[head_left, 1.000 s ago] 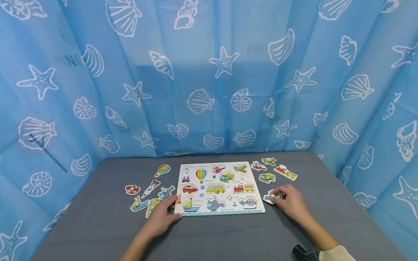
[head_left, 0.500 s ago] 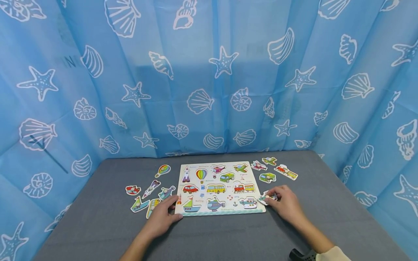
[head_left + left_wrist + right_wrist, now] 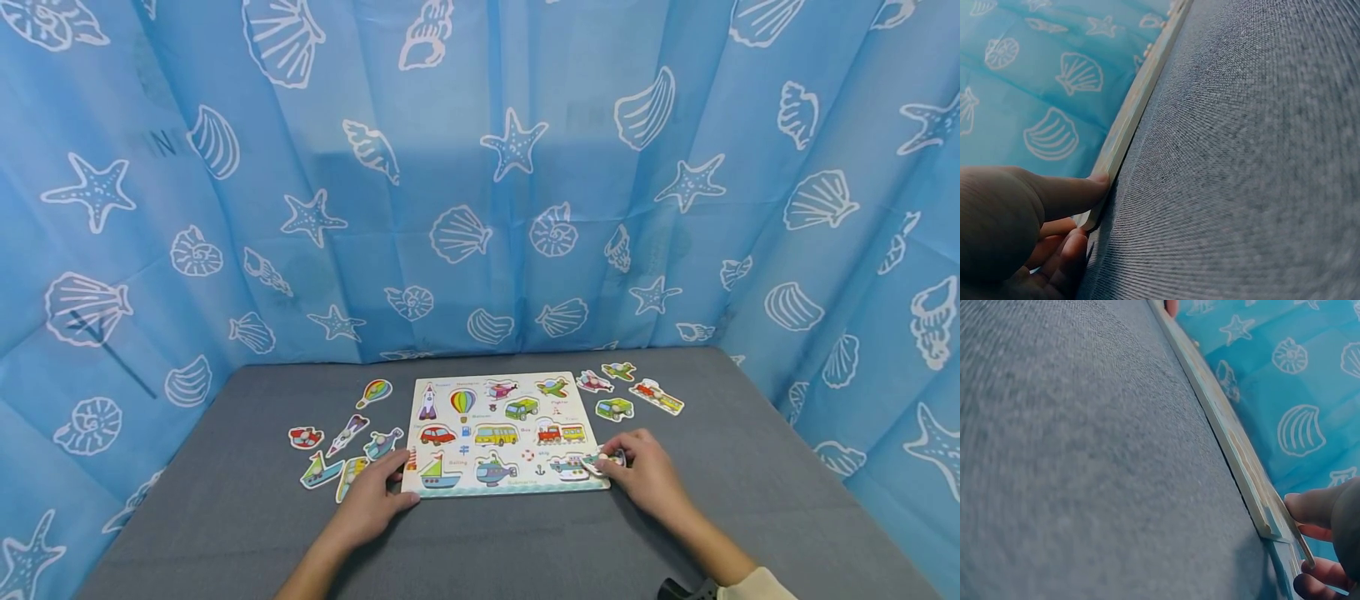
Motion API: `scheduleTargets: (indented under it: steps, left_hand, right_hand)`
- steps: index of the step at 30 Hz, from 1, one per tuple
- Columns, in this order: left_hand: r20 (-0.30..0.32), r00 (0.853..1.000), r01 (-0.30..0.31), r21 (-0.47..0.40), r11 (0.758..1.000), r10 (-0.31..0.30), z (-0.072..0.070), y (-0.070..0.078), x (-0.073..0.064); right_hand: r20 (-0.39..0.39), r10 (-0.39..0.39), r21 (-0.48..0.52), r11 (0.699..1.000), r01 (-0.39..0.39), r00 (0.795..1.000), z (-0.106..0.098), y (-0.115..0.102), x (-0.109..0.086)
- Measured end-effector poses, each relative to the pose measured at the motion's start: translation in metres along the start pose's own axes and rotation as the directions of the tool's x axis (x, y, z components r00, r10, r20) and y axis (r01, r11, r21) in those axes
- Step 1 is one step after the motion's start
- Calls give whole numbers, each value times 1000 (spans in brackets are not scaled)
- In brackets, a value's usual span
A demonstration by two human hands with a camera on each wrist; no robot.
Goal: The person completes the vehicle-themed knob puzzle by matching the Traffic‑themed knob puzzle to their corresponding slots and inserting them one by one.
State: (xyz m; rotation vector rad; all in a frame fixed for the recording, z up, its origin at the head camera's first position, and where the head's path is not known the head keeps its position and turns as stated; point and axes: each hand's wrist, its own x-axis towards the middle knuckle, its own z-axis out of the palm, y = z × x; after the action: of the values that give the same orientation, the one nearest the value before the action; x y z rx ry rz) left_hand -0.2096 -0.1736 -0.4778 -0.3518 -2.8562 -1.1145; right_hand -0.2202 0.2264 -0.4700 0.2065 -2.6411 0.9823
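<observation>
The wooden vehicle puzzle board [image 3: 480, 491] lies flat on the table with pictures in its shaped recesses. My left hand [image 3: 371, 498] holds its near left corner; in the left wrist view the thumb [image 3: 1088, 190] is against the front edge and the fingers curl at the corner. A ship puzzle piece [image 3: 595, 460] is pinched between thumb and fingers of my right hand [image 3: 647, 471]. That piece is tilted over the board's right edge, its left end overlapping the printed ship recess [image 3: 567, 468]. In the right wrist view the piece shows nearly edge-on [image 3: 1302, 545].
Left of the board lie balloon [image 3: 373, 391], rocket [image 3: 348, 434], car [image 3: 305, 437], sailboat [image 3: 321, 472], submarine [image 3: 381, 444] and bus [image 3: 349, 477] pieces. Right of it are helicopter [image 3: 594, 382], plane [image 3: 618, 371], truck [image 3: 614, 407] and train [image 3: 657, 397] pieces. A blue shell-patterned curtain [image 3: 517, 275] hangs behind.
My right hand has moved left, carrying the ship piece from the table beside the board to over its lower right corner. The left hand has stayed on the board's corner.
</observation>
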Motion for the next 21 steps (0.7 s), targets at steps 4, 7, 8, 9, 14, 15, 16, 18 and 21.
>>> scheduleTargets:
  steps: [4, 7, 8, 9, 14, 15, 16, 18, 21]
  left_hand:
    - [-7, 1000, -11, -8, 1000, 11, -1, 0, 0]
    - [-5, 1000, -12, -5, 1000, 12, -1, 0, 0]
    - [-4, 1000, -10, -5, 1000, 10, -1, 0, 0]
    - [-3, 1000, -8, -4, 1000, 8, 0, 0, 0]
    - [1, 1000, 0, -8, 1000, 0, 0, 0, -1]
    - [2, 1000, 0, -9, 1000, 0, -1, 0, -1]
    - [3, 1000, 0, -10, 1000, 0, -1, 0, -1]
    - [4, 1000, -2, -9, 1000, 2, -1, 0, -1]
    - [4, 1000, -6, -7, 1000, 6, -1, 0, -1]
  right_hand:
    - [1, -22, 11, 1000, 22, 1000, 2, -2, 0]
    - [11, -28, 9, 1000, 28, 1000, 3, -4, 0]
    - [15, -29, 7, 1000, 28, 999, 4, -4, 1]
    - [18, -28, 5, 1000, 28, 999, 4, -5, 1]
    - [30, -14, -3, 1000, 14, 999, 7, -9, 1]
    - [33, -10, -3, 1000, 10, 999, 8, -10, 1]
    - [37, -7, -3, 1000, 8, 999, 8, -11, 1]
    - [42, -3, -4, 1000, 4, 999, 10, -12, 1]
    - [46, -10, -5, 1000, 10, 999, 12, -14, 1]
